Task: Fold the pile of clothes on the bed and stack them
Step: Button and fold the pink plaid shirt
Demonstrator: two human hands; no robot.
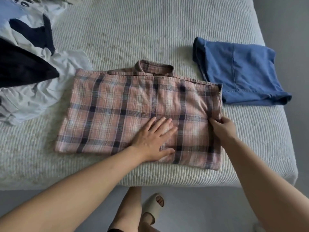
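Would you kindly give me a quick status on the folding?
Left hand flat on plaid shirt; right hand pinching its right edge. Blue garment folded, to the right. Unfolded pile waiting left. Nothing in the way.

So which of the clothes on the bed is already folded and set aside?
The blue garment, folded at the right with no hand on it. The plaid shirt is under both hands; the rest sit crumpled in the pile at left.

Bare bed (150, 30) beyond plaid shirt (117, 106)

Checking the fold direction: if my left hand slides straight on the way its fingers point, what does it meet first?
Probably the pinching right hand at the plaid shirt edge; left hand points up-right.
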